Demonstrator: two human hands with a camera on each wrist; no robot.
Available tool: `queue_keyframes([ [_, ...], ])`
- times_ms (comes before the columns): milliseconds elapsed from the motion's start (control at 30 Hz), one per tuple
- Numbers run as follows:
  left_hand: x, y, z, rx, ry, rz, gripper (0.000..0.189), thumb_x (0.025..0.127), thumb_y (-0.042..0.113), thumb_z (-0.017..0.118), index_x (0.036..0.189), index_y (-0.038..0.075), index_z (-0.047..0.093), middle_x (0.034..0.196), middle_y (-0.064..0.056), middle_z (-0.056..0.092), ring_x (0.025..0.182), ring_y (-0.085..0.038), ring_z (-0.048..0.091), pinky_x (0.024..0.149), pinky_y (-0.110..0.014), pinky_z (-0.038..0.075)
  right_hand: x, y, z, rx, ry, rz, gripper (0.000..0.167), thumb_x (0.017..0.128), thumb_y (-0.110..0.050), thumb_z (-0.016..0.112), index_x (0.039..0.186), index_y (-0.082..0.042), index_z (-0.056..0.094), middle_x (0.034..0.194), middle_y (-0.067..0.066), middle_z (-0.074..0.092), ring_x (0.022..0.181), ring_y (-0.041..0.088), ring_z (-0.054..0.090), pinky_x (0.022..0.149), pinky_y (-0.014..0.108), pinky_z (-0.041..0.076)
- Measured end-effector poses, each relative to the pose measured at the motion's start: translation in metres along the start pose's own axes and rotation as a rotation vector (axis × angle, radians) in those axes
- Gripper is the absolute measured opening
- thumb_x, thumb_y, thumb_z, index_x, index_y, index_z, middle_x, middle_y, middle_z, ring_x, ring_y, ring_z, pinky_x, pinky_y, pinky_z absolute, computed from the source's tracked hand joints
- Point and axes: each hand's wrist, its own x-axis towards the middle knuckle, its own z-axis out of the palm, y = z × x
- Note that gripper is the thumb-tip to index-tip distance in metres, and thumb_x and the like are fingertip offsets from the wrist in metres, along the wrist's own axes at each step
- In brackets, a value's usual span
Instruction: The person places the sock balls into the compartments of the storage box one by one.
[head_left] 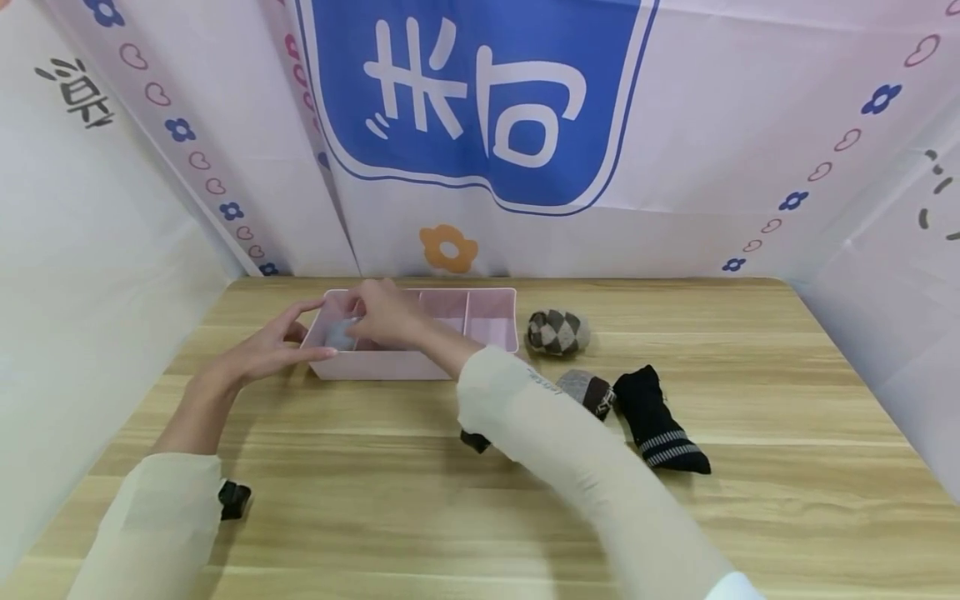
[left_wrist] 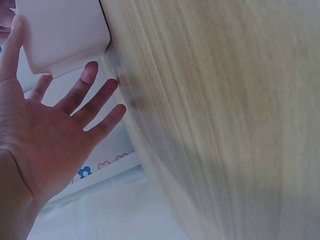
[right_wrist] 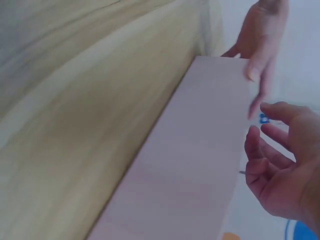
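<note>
A pale pink divided box point(head_left: 390, 367) stands near the back of the table. In its left compartment lies a pale blue bundle point(head_left: 341, 333), perhaps a rolled sock, partly hidden by the right hand. My left hand point(head_left: 273, 343) spans the box's left end, thumb along the near rim and index finger towards the far rim. Its other fingers spread straight in the left wrist view. Above the left compartments is my right hand point(head_left: 390, 312), its fingers loosely bent. In the right wrist view, a gap shows between its thumb and fingertips, with nothing seen between them.
Right of the box sits a rolled argyle sock point(head_left: 558, 333). Closer in are a grey and brown rolled sock point(head_left: 588, 390), partly behind the right sleeve, and a black sock point(head_left: 662, 421) with grey stripes. Printed cloth point(head_left: 675, 233) hangs around the wooden table point(head_left: 360, 508).
</note>
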Motion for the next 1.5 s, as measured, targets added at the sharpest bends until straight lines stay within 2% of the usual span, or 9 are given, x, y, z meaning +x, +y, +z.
queue_keyframes([
  [67, 0.000, 0.000, 0.000, -0.002, -0.002, -0.001, 0.094, 0.100, 0.031, 0.069, 0.167, 0.009, 0.008, 0.114, -0.020, 0.065, 0.109, -0.031, 0.059, 0.091, -0.046, 0.042, -0.007, 0.003, -0.008, 0.036, 0.006, -0.047, 0.032, 0.092, -0.016, 0.078, 0.122, -0.006, 0.073, 0.116, 0.007, 0.074, 0.099, 0.013, 0.067, 0.079, 0.020, 0.051],
  [167, 0.001, 0.000, -0.001, 0.000, 0.000, -0.003, 0.094, 0.099, 0.033, 0.069, 0.167, 0.009, 0.007, 0.117, -0.023, 0.064, 0.113, -0.035, 0.058, 0.094, -0.051, 0.042, -0.018, 0.007, -0.022, 0.037, 0.016, -0.091, 0.032, 0.091, -0.016, 0.078, 0.120, -0.006, 0.074, 0.114, 0.009, 0.074, 0.099, 0.016, 0.067, 0.081, 0.022, 0.052],
  [400, 0.000, -0.002, 0.000, 0.005, 0.000, -0.005, 0.095, 0.099, 0.033, 0.069, 0.167, 0.012, 0.007, 0.123, -0.026, 0.062, 0.120, -0.040, 0.056, 0.099, -0.058, 0.040, -0.047, 0.020, -0.053, -0.038, -0.013, -0.095, 0.033, 0.093, -0.019, 0.077, 0.123, -0.006, 0.073, 0.115, 0.009, 0.073, 0.103, 0.019, 0.068, 0.083, 0.025, 0.051],
  [667, 0.002, -0.004, 0.001, 0.005, 0.000, -0.004, 0.095, 0.099, 0.031, 0.069, 0.167, 0.008, 0.006, 0.124, -0.027, 0.062, 0.121, -0.041, 0.055, 0.100, -0.060, 0.039, -0.081, 0.054, -0.084, -0.059, -0.005, -0.118, 0.033, 0.092, -0.014, 0.076, 0.123, -0.003, 0.072, 0.114, 0.011, 0.074, 0.109, 0.023, 0.066, 0.095, 0.035, 0.051],
  [867, 0.003, -0.005, 0.001, -0.003, 0.000, 0.004, 0.095, 0.098, 0.030, 0.069, 0.167, 0.008, 0.006, 0.120, -0.025, 0.063, 0.117, -0.038, 0.057, 0.100, -0.058, 0.038, -0.106, 0.081, -0.104, -0.036, -0.015, -0.055, 0.037, 0.092, -0.014, 0.076, 0.126, 0.000, 0.070, 0.119, 0.015, 0.071, 0.102, 0.027, 0.067, 0.089, 0.038, 0.054],
  [1000, 0.002, -0.005, 0.001, -0.002, -0.003, 0.002, 0.095, 0.099, 0.030, 0.069, 0.167, 0.008, 0.006, 0.120, -0.024, 0.063, 0.117, -0.037, 0.056, 0.100, -0.058, 0.038, -0.121, 0.101, -0.118, -0.035, 0.001, -0.038, 0.039, 0.091, -0.014, 0.076, 0.126, 0.002, 0.069, 0.120, 0.018, 0.070, 0.087, 0.027, 0.068, 0.080, 0.038, 0.056],
  [1133, 0.001, -0.003, 0.001, -0.008, -0.009, -0.002, 0.095, 0.099, 0.031, 0.068, 0.167, 0.009, 0.006, 0.122, -0.026, 0.062, 0.118, -0.038, 0.056, 0.100, -0.059, 0.038, -0.136, 0.120, -0.132, -0.079, 0.006, -0.005, 0.044, 0.090, -0.014, 0.078, 0.129, 0.003, 0.067, 0.122, 0.020, 0.070, 0.075, 0.024, 0.067, 0.073, 0.038, 0.056],
  [1300, 0.000, -0.002, 0.000, -0.003, -0.016, -0.006, 0.096, 0.099, 0.033, 0.069, 0.167, 0.011, 0.005, 0.121, -0.025, 0.062, 0.116, -0.037, 0.057, 0.098, -0.056, 0.040, -0.153, 0.147, -0.143, -0.169, -0.062, 0.044, 0.053, 0.088, -0.015, 0.081, 0.135, 0.002, 0.064, 0.127, 0.022, 0.068, 0.067, 0.018, 0.063, 0.071, 0.038, 0.055],
  [1500, -0.001, -0.003, -0.002, 0.005, -0.019, -0.013, 0.096, 0.099, 0.036, 0.069, 0.167, 0.012, 0.005, 0.122, -0.027, 0.061, 0.113, -0.036, 0.058, 0.095, -0.052, 0.042, -0.165, 0.173, -0.143, -0.259, -0.148, 0.048, 0.069, 0.083, -0.015, 0.087, 0.144, -0.004, 0.059, 0.130, 0.021, 0.067, 0.061, 0.015, 0.060, 0.072, 0.040, 0.052],
])
